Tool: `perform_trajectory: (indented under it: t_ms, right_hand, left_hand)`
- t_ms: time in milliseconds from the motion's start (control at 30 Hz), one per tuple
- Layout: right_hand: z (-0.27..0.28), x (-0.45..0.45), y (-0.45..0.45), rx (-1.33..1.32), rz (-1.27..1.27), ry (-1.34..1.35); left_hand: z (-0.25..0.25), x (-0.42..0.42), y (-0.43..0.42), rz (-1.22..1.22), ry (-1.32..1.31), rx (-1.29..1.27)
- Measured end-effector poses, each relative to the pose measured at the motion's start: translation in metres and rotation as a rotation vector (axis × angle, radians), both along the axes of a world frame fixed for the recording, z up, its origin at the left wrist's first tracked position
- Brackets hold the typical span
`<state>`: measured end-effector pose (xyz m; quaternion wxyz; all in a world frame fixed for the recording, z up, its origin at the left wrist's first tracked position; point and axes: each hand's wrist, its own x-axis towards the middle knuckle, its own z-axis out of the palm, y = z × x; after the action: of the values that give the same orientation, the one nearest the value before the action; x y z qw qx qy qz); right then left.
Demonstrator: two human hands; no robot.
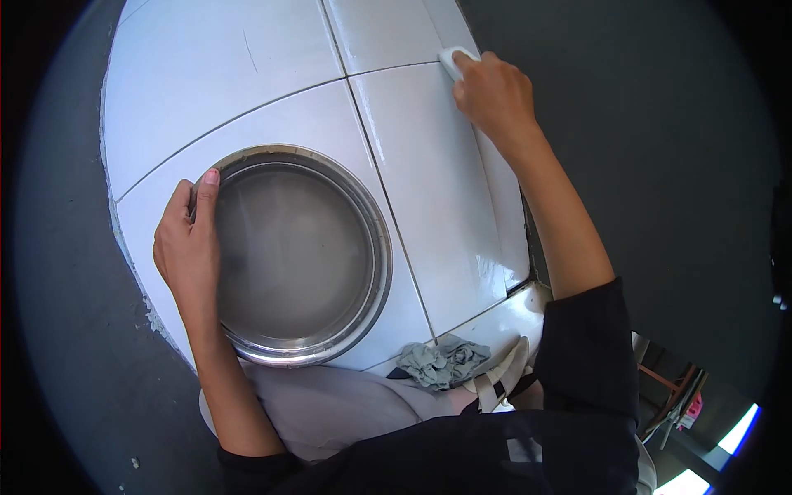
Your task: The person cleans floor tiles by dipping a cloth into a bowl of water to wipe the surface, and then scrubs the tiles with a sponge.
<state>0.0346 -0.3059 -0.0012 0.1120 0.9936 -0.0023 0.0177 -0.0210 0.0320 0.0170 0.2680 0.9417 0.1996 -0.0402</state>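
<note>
Dark floor (676, 165): flanks the tiles L & R in my head view; can't judge the drop, if any.
White tiles (412, 165): main work area, dark joints, rough L edge; shiny streaks near the R side, prob. wet or just glare.
Black shirt (462, 454): wearer's, at btm of view, above grey trousers (330, 404); body sits close in, prob. so both arms reach w/o much stretch.
Steel basin (293, 247): on the tiles, L of centre, close to the knees, cloudy liquid inside; upright & within reach, I'd guess to keep the liquid handy and unspilt.
L hand (186, 239): grasping the basin's L rim, thumb over the lip, fingers outside; prob. steadies it vs. sliding.
R hand (499, 95): far out at the upper R tile edge, fingers closed on the white pad, pressing it down; fingertips on top likely give control along the edge.
Grey rag (441, 363): crumpled nr the feet, R of basin, apart from it; prob. parked out of the way.
Pale shoe (505, 375): strapped, just beside the rag.
White pad (452, 62): under R fingertips, mostly hidden; sponge or folded cloth, can't tell.
Writing: pale patch on shirt, unreadable; no brands or labels I can make out.
</note>
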Motion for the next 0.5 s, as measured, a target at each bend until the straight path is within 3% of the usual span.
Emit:
perform_trajectory:
  t_ms: [167,400,500]
  right_hand:
    - [0.01,-0.062,0.018,0.035,0.039,0.012]
    - [-0.003,-0.005,0.009,-0.035,0.019,-0.019]
    - [0.006,-0.05,0.018,0.015,0.079,0.01]
  left_hand:
    - [0.001,0.001,0.001,-0.014,0.003,0.014]
    - [-0.002,0.001,0.002,-0.023,-0.023,0.002]
    - [-0.001,0.001,0.002,-0.014,-0.02,-0.011]
